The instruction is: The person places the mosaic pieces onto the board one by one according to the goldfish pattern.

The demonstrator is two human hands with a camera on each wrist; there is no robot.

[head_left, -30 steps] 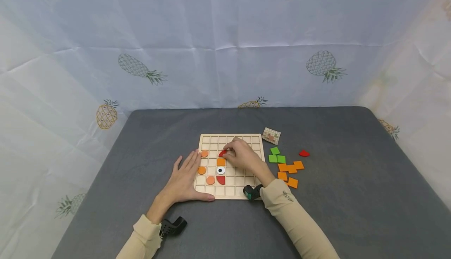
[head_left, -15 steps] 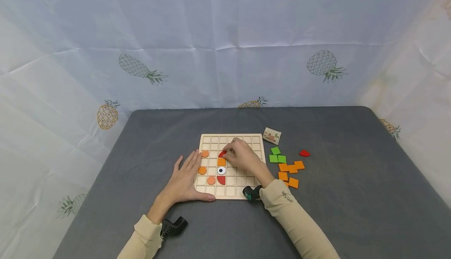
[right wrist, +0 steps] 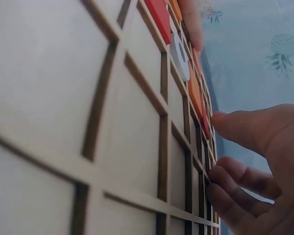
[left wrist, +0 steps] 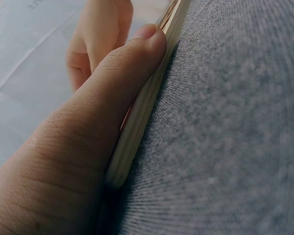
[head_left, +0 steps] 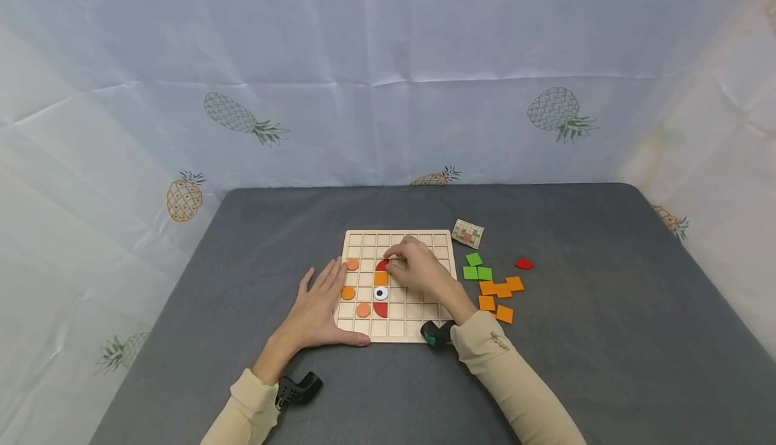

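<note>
A wooden grid board (head_left: 420, 328) lies on the table. My left hand (head_left: 315, 310) is spread along its left side, the thumb (left wrist: 137, 51) against the front edge. On the board my right hand (head_left: 418, 268) pinches a red quarter-circle piece (head_left: 382, 265) between thumb and index finger, partly hiding it. In the right wrist view this red piece (right wrist: 205, 125) lies near the thumb. Below it in the same column are an orange square (head_left: 380, 278), a white disc with a black dot (head_left: 380, 293) and another red quarter-circle (head_left: 380, 310). Several orange discs (head_left: 348, 293) occupy left cells.
Right of the board lie several green squares (head_left: 470, 272), several orange squares (head_left: 504, 314) and a loose red piece (head_left: 524, 263). A small patterned card (head_left: 467, 233) rests by the board's far right corner. A pineapple-print cloth (head_left: 388, 128) hangs behind the grey table (head_left: 594, 337).
Both hands stay in nearly the same places, the right fingers still at the red quarter-circle. The right wrist and forearm have shifted slightly.
</note>
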